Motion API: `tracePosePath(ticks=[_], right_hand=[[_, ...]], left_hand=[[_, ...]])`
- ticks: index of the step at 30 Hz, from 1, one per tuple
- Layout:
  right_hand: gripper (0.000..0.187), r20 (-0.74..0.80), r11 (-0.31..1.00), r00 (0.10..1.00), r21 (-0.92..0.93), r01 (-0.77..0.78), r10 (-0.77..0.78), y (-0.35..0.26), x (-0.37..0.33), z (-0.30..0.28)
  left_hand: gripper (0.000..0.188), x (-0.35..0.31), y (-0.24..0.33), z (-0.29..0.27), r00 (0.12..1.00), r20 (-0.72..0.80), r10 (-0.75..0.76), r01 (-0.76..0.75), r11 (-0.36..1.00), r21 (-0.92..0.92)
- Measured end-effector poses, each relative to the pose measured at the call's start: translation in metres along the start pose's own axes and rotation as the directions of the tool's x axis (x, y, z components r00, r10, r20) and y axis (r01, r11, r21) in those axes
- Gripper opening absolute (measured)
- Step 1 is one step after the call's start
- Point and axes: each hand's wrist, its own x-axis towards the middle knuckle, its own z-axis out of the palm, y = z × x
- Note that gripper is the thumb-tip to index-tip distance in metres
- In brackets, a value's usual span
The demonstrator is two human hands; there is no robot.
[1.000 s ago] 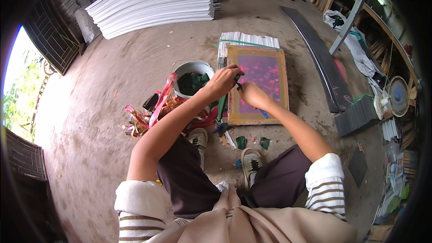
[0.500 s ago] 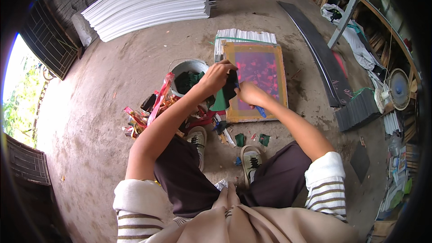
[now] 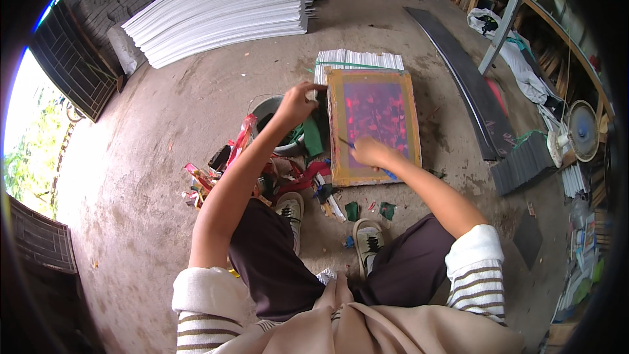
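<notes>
A wooden-framed printing screen [image 3: 372,124] with magenta mesh lies flat on the concrete floor [image 3: 196,111], directly under the right hand [image 3: 370,153]. That hand rests on the mesh near the frame's lower edge, closed around a thin blue-handled tool [image 3: 388,172]. The left hand [image 3: 301,101] is at the frame's left edge, fingers curled on something small and pale; what it is cannot be told. Just below the left hand sits a grey bucket [image 3: 267,111] with green rags [image 3: 312,137]. Beyond the screen lies a bundle of white sheets [image 3: 359,59], and farther off a tall stack of white boards [image 3: 223,10].
</notes>
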Motion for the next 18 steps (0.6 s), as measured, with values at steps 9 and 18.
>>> tracePosePath(ticks=[9,18], right_hand=[[0.037,-0.353,0.855,0.935,0.492,0.163,0.026,0.032,0.008,-0.042],[0.031,-0.306,0.486,0.919,0.782,0.391,-0.247,0.003,-0.008,-0.059]], left_hand=[[0.042,-0.004,-0.016,0.003,0.886,0.443,0.136,-0.016,0.964,-0.265],[0.039,-0.015,-0.013,0.001,0.847,0.513,0.142,0.221,0.783,-0.581]])
